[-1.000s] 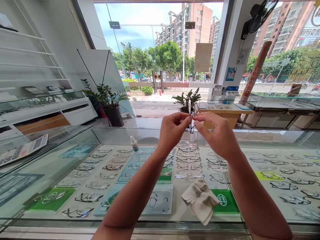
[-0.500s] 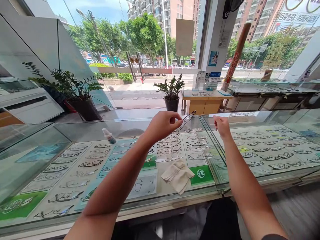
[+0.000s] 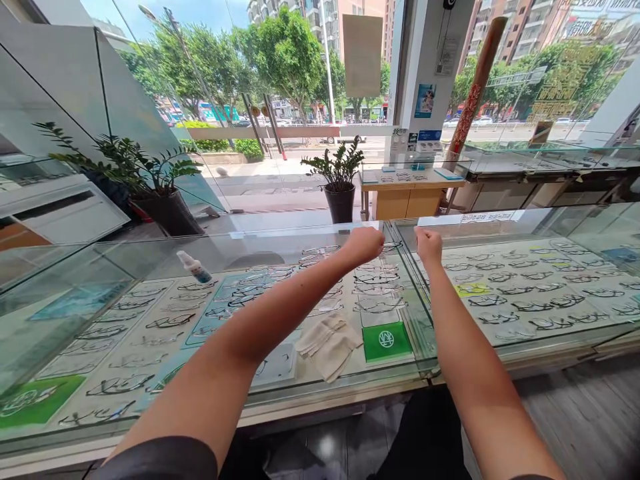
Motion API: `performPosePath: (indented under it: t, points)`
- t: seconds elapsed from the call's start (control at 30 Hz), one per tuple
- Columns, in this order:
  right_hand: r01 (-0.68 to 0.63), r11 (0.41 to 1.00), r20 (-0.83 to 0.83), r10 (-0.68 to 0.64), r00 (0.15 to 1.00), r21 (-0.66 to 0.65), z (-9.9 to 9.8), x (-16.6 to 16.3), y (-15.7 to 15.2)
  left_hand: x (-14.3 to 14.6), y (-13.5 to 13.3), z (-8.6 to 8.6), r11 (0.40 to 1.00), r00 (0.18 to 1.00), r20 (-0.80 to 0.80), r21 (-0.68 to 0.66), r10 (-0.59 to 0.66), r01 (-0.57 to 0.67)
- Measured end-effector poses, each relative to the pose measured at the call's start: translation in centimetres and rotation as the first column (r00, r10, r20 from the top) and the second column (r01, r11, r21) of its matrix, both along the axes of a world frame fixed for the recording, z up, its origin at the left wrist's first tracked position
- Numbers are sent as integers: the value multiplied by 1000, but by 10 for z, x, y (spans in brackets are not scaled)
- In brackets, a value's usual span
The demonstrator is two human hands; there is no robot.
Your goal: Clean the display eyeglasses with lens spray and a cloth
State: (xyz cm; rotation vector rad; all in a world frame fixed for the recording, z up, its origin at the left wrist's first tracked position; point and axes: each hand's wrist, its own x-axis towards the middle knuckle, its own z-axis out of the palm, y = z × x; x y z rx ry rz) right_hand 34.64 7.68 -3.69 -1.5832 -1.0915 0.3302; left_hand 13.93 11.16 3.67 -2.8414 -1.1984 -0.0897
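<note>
Dark thin-rimmed spectacles [image 3: 393,247], partly hidden, sit at three o'clock of left hand [image 3: 367,245]; its fingers mostly obscured, opening and hold indeterminable. Right hand [image 3: 429,245]: fingers folded fist-like, interior hidden.

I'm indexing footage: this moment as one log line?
left hand: over clear glass display case, dark-rimmed eyeglasses alongside, hold unclear | right hand: curled | beige fabric cloth: on case

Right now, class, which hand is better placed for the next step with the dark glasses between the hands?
The left hand, probably: it is close beside the dark glasses, though whether it grips them is unclear. The right hand, closed, is apart from them.
</note>
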Motion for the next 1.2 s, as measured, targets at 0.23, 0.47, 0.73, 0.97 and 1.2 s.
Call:
performPosePath:
  t: [0.23,0.47,0.73,0.97,1.2]
  points:
    - [57,998,-55,-56,997,15,-2,-7,4,-1,2,-30,999,996,-80,-40,-28,25]
    - [42,999,-79,-42,996,-4,-2,-11,3,-3,16,-41,999,997,-83,-54,-3,-2]
    - [37,999,-82,-39,996,-24,-2,-13,2,0,30,-46,995,995,-94,-86,42,-50]
    - [21,999,-74,-24,997,-40,0,-11,0,3,42,-37,990,994,-83,-112,77,-86]
    - [31,997,-74,-36,997,-73,-3,-11,1,10,60,-38,987,990,-69,-101,122,-129]
